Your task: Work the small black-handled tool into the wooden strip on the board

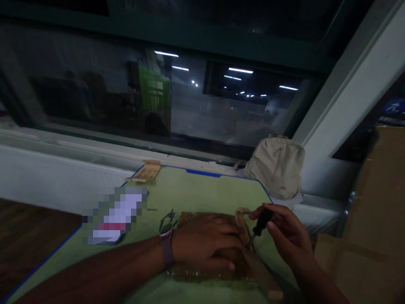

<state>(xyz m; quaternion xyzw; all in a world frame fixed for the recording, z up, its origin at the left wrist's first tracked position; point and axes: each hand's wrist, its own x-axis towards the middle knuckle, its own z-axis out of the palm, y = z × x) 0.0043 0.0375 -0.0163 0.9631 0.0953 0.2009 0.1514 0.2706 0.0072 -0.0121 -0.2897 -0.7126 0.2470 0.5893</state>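
My left hand (pixel 211 238), with a watch (pixel 166 229) on its wrist, lies spread over a brown, shiny-edged piece (pixel 186 270) on the table. Its fingertips reach a narrow wooden strip (pixel 264 274) along the right edge of that piece. In my right hand (pixel 289 236) is a screwdriver (pixel 263 220) with a black handle, held by the fingertips and tilted. The shaft slants down to the wooden strip; its tip is too dark to make out. Several dark screws (pixel 169 217) lie beyond my left wrist.
A green table (pixel 202 185) with blue edging stands below a dark window. A slotted wooden piece (pixel 147 170) sits at its far left corner, near a blurred-out phone-like object (pixel 117 217). A beige backpack (pixel 276 166) leans behind the right corner. Cardboard (pixel 363 211) rises at right.
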